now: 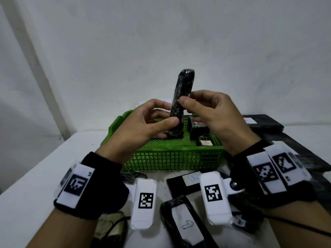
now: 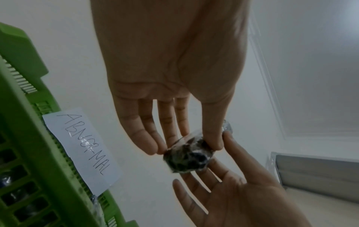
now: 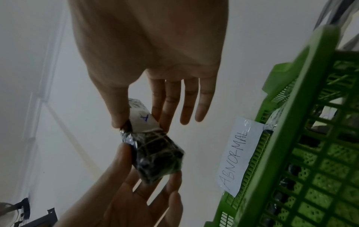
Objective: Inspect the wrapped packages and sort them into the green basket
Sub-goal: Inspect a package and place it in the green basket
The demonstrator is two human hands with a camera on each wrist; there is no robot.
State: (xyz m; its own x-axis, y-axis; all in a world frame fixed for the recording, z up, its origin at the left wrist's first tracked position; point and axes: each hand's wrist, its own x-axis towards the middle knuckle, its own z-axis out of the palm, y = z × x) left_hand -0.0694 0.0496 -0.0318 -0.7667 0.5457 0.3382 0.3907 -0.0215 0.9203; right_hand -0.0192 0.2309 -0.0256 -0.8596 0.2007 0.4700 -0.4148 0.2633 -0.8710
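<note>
I hold a long black wrapped package [image 1: 182, 90] upright above the green basket [image 1: 170, 158]. My left hand [image 1: 161, 119] pinches its lower part between thumb and fingers. My right hand [image 1: 197, 108] pinches it higher up with thumb and forefinger. In the left wrist view the left hand [image 2: 169, 135] holds the package's end [image 2: 188, 158]. The right wrist view has the right hand [image 3: 159, 110] by a white label [image 3: 143, 122] on the package [image 3: 159, 158]. The basket [image 3: 291, 122] carries a paper tag reading ABNORMAL [image 3: 239, 153].
Two black wrapped packages [image 1: 198, 127] [image 1: 205, 140] lie in the basket's right part. More labelled black packages [image 1: 186, 228] [image 1: 184, 181] lie on the white table [image 1: 35, 176] in front of the basket. Flat black packs [image 1: 263, 120] are stacked at the right.
</note>
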